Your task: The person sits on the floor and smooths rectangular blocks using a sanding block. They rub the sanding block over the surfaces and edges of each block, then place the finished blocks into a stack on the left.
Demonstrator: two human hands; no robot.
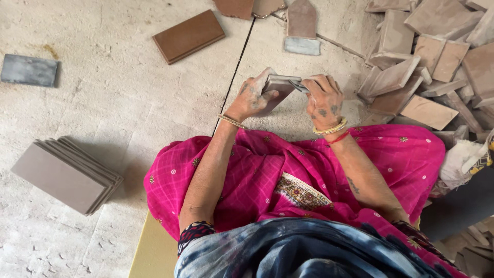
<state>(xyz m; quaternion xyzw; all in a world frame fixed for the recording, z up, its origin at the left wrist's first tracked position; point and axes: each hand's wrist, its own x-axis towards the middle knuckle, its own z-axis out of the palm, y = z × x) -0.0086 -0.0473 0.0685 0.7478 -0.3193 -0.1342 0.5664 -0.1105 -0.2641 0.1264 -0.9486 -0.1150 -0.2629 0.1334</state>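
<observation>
Tile: smooth brown rectangular tile is held above dusty floor, btwn both hands.
L hand: left hand is clamped round tile's edge.
R hand: right hand is pinched on thin grey blade, set vs tile.
Nearby: flat stack of tiles left; rough tile heap right.

No packages, labels, signs or screens were to be seen anywhere in the view. Nothing printed or wrapped was shown on the floor or among the things lying there.
</observation>
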